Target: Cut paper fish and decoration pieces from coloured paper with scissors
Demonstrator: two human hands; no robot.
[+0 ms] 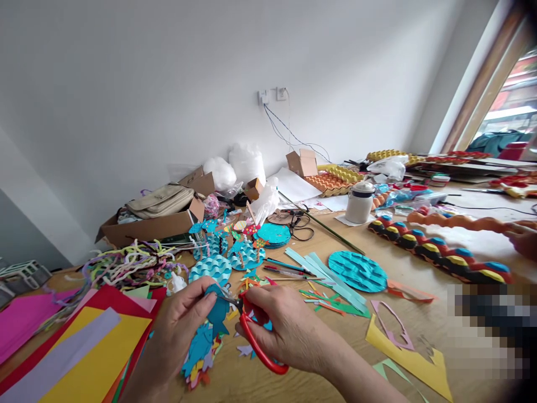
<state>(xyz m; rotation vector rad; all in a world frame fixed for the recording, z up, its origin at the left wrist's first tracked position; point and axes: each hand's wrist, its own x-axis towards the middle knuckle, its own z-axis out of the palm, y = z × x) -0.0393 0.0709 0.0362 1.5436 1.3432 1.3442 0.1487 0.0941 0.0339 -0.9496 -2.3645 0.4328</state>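
Observation:
My left hand (178, 330) pinches a teal paper cut-out (218, 310) between thumb and fingers, low in the middle of the view. My right hand (285, 324) grips red-handled scissors (255, 338), fingers through the loops, with the blades reaching left into the teal piece. Under both hands lies a small pile of coloured paper shapes (201, 358) on the wooden table (251, 380).
Stacked coloured paper sheets (84, 352) lie at the left, pipe cleaners (126, 266) behind them. Teal wavy discs (357, 270), paper strips (323, 274) and scraps sit ahead. A white jar (359, 202), cardboard boxes (155, 224) and painted egg-tray strip (440, 252) stand farther off. Another person's hand (522, 238) is at the right edge.

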